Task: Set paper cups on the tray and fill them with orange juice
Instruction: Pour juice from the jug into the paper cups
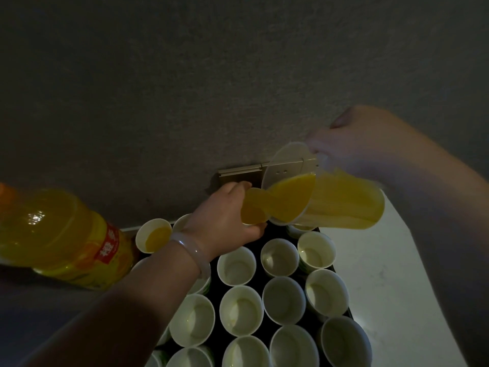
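As left grip point(225, 215) clasps cup point(254, 223), right point(352, 144) clasps beaker point(344, 202).

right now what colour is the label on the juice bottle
The label is red with white characters, seen in head view.

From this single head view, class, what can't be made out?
Head view only.
Cup being filled: the left hand gripping it hides its wall.
Tray: its near end is cut off by the bottom edge. The forearm hides some cups, so no count is possible.
Bottle: its cap end is cut off at the left edge.
Right hand holding the jug: motion-blurred, so the fingers are unclear.
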A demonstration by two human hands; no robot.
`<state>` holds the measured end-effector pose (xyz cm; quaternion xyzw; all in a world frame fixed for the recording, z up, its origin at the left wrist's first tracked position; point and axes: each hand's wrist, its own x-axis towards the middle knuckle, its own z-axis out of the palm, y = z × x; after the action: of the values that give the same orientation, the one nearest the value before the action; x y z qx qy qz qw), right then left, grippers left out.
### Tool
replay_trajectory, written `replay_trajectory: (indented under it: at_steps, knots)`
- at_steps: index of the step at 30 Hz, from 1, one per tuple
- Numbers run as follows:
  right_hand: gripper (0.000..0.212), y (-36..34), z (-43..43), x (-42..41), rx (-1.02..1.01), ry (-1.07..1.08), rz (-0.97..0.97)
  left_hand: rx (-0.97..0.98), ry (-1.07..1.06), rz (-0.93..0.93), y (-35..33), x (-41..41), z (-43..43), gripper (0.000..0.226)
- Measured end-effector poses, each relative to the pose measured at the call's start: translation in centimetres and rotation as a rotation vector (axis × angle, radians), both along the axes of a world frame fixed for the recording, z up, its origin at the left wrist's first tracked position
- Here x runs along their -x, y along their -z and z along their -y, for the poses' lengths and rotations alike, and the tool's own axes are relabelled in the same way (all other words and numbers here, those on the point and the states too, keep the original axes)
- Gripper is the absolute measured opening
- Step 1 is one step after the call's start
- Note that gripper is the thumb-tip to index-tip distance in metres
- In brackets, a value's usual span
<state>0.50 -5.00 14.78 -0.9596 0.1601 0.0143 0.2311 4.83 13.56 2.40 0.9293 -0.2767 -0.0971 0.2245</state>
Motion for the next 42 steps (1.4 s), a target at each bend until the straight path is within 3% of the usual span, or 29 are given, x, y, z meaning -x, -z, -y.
replay_trajectory:
  at_steps: [11,17,22,26,35,38,42]
  knots:
    - [0.043,-0.4,-0.1,0.0,0.040,0.033,-0.042,0.005,-0.002,-0.004,0.0,0.0,-0.1,0.085]
    - [0.040,-0.1,0.1,-0.2,0.091,-0.012,-0.037,0.007,-0.007,-0.013,0.2,-0.1,-0.2,0.086]
    - [0.034,0.7,0.6,-0.2,-0.040,0.082,0.006,0.024,-0.005,-0.026,0.1,0.0,-0.2,0.084]
    - [0.035,0.6,0.8,-0.1,0.019,0.038,-0.015,0.033,-0.014,-0.040,0.0,-0.1,-0.1,0.084]
    - [0.019,1.8,3.8,1.6,-0.390,0.242,0.024,0.068,-0.056,0.004,0.3,-0.1,0.3,0.081]
    - [0.042,2.4,5.0,2.5,-0.534,0.334,0.072,0.083,-0.052,-0.004,0.4,-0.2,0.6,0.080]
    - [0.040,3.4,6.2,3.5,-0.722,0.474,0.148,0.090,-0.054,-0.020,0.7,-0.2,1.2,0.078]
